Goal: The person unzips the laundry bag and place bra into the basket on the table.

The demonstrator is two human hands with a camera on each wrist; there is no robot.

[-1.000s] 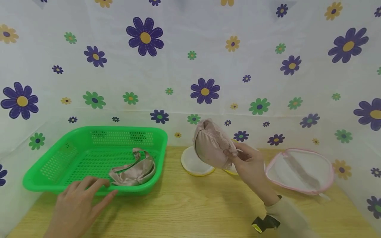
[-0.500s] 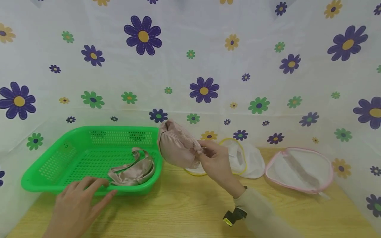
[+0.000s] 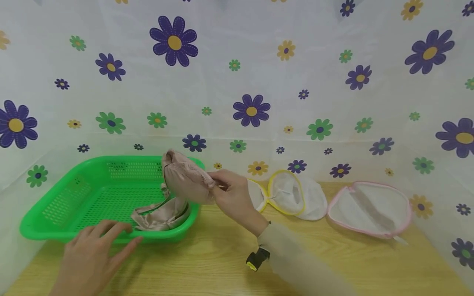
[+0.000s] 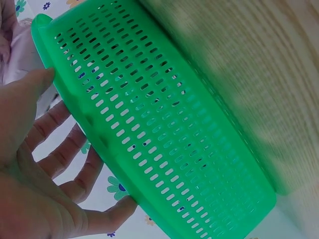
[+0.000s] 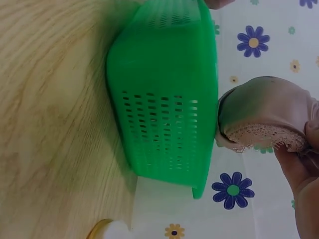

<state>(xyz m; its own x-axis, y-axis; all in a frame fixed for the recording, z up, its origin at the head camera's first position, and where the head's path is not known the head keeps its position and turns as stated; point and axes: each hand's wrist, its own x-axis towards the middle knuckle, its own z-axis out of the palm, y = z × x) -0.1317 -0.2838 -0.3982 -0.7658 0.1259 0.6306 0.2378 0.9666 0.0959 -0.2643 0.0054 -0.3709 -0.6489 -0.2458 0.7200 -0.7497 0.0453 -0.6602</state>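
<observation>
My right hand (image 3: 234, 196) pinches the lace edge of a dusty-pink satin bra (image 3: 187, 179), folded with its cups together. The bra is over the right end of a green plastic basket (image 3: 31, 230); in the right wrist view the bra (image 5: 269, 112) shows just above the rim. Inside the basket lies another pink satin garment (image 3: 163, 216) with a strap, partly behind the held bra. At the basket's near rim, my left hand (image 3: 94, 250) has its fingers loosely spread; the left wrist view shows the left hand's fingertips (image 4: 124, 206) along the rim.
White mesh laundry bags with yellow rims (image 3: 286, 193) lie right of the basket. Farther right is a mesh bag with a pink rim (image 3: 370, 209). A flower-printed curtain (image 3: 252, 74) hangs behind the wooden table (image 3: 222, 263).
My right hand has carried the bra leftward, from over the yellow-rimmed bags to over the basket's right end. My left hand has stayed at the basket rim.
</observation>
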